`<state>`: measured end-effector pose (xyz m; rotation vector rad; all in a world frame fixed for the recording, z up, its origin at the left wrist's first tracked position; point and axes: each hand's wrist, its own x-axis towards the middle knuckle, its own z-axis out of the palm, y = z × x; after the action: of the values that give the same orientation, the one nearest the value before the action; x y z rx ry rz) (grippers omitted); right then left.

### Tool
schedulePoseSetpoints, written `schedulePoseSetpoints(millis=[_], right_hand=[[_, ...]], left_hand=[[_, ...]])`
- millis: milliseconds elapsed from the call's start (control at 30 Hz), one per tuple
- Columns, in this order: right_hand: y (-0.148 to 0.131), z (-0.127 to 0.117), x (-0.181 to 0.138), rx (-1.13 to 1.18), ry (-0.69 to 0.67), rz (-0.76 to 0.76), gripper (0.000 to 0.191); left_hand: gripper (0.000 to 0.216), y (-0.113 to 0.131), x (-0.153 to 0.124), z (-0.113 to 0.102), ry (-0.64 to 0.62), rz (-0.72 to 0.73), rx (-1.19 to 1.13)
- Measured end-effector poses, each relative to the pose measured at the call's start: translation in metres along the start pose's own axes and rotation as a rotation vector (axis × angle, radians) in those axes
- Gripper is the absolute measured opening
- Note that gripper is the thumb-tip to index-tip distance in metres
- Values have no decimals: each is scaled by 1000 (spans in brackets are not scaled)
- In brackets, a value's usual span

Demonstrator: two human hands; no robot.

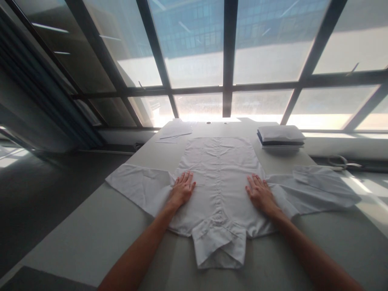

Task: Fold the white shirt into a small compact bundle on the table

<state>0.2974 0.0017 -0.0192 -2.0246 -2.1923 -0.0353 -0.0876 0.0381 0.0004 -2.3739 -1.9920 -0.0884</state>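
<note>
A white button-up shirt (232,169) lies spread front side up on the table, its collar (218,246) toward me and its hem toward the window. Both sleeves stretch out sideways, the left-hand one (139,182) and the right-hand one (321,190). My left hand (182,188) rests flat on the shirt's left side near the sleeve, fingers extended. On the opposite side my right hand (260,192) lies flat too, its fingers stretched out on the cloth. The button placket runs down the middle between my hands. Small wrinkles show across the fabric.
A stack of folded garments (280,137), white and dark, sits at the table's back right. Sheets of paper (176,130) lie at the back left. Behind the white table (121,234) stand large framed windows (194,48). A dark curtain (45,89) hangs at the left.
</note>
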Motion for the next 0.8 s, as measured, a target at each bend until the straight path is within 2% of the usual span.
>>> schedulePoseSetpoints(millis=[133, 267, 400, 500, 567, 667, 800], right_hand=[[0, 6, -23, 8, 16, -15, 58], [-9, 1, -26, 2, -24, 20, 58], [-47, -14, 2, 76, -42, -13, 58], [-84, -20, 29, 162, -31, -118, 58], [-102, -18, 45, 193, -46, -175, 60], [-110, -12, 61, 204, -78, -213, 62], [-95, -4, 69, 167, -88, -201, 59]], left_hand=[[61, -3, -23, 0, 2, 12, 19], [61, 7, -25, -12, -76, 12, 21], [59, 53, -2, -19, -76, 122, -42], [57, 94, 23, -15, -62, 244, -132], [57, 113, 39, -10, -68, 291, -169], [58, 121, 52, -1, -61, 331, -174], [60, 114, 55, 7, -23, 328, -166]])
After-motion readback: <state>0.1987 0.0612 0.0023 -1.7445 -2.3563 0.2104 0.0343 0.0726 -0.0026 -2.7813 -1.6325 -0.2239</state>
